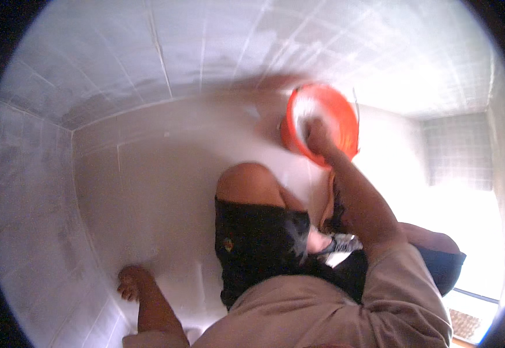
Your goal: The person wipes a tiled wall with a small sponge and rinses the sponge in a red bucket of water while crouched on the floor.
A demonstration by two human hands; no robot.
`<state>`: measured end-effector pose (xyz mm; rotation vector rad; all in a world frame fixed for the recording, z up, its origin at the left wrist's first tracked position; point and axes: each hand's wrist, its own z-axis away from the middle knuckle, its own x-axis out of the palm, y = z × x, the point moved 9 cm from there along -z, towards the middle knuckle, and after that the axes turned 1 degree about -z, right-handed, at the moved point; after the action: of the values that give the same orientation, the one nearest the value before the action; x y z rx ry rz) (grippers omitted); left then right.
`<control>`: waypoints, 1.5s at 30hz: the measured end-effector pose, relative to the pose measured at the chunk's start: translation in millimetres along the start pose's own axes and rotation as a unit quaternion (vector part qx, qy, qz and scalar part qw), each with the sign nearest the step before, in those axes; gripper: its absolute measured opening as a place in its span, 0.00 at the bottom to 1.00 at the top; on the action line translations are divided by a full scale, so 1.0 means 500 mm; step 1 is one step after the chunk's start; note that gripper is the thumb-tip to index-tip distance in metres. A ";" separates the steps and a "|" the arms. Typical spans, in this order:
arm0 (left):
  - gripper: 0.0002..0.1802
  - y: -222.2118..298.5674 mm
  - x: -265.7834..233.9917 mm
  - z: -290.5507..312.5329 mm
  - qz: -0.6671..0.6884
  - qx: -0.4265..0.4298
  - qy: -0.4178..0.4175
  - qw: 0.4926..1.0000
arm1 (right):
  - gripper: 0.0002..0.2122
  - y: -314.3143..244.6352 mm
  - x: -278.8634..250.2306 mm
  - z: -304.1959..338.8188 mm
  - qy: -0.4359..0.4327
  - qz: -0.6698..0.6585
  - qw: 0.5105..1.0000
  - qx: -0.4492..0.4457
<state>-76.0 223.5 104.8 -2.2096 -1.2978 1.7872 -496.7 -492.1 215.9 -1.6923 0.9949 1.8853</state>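
An orange bucket [352, 124] with a thin wire handle stands on the pale floor by the tiled wall. White suds or foamy water [305, 107] show inside it. My right hand [320, 138] reaches over the near rim into the bucket. Its fingers look closed around something dark, too smeared by motion to make out. Off to the left, my left hand [130, 282] is over the floor near the left wall. Its fingers curl back toward the palm, and no object shows in them.
White-grey tiled walls [206, 52] enclose the floor [148, 197] at the back and left. My bent legs in dark shorts [252, 238] are in the middle, below the bucket. Strong light washes out the right side, where a brown mat [464, 323] lies at the lower edge.
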 end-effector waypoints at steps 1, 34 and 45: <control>0.19 -0.035 0.006 -0.030 -0.046 -0.022 0.037 0.998 | 0.09 -0.090 0.025 0.016 -0.040 -0.002 0.997 -0.066; 0.29 -0.070 -0.046 -0.027 -0.011 0.044 -0.185 0.982 | 0.12 -0.173 -0.295 -0.064 0.013 -0.149 0.988 -0.042; 0.29 -0.064 -0.035 -0.009 0.145 0.006 -0.156 0.977 | 0.11 -0.718 -1.053 -0.218 0.473 -0.277 0.773 -0.320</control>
<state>-90.8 236.4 136.0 -2.2804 -1.0383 2.3178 -74.4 -256.2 644.5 -3.0323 -0.0324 0.9269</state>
